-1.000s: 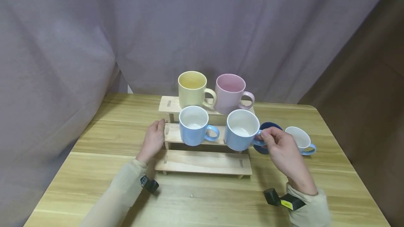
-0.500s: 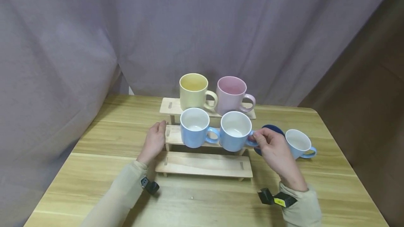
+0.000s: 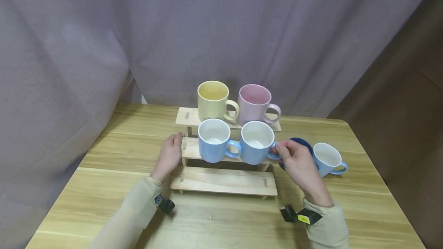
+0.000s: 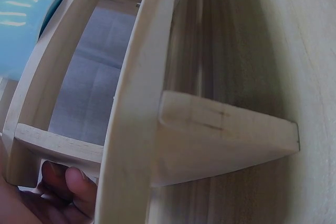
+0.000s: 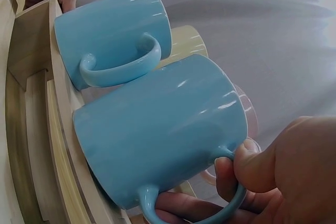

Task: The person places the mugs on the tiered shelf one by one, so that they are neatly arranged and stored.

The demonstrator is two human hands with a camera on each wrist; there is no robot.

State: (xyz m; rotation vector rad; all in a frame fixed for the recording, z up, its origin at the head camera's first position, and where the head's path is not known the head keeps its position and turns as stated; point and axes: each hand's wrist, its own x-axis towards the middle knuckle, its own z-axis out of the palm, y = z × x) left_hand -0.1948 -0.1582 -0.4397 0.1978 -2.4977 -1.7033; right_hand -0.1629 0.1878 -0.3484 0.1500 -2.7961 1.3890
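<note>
By its handle, my right hand pinches a light blue mug at the right part of the middle tier of a wooden stepped rack. In the right wrist view the thumb presses the handle and fingers pass through its loop. This mug's base is at the tier board. Left of it stands another light blue mug, its handle close to the first mug's wall. My left hand grips the rack's left end; the left wrist view shows fingers curled below the board.
A yellow mug and a pink mug stand on the top tier. On the wooden table, right of the rack, a white-lined light blue mug leans beside a dark blue round item, partly hidden by my right hand. Curtains hang behind.
My right hand has moved left with its mug, bringing it closer to the other light blue mug on the middle tier. The left hand stays at the rack's end.
</note>
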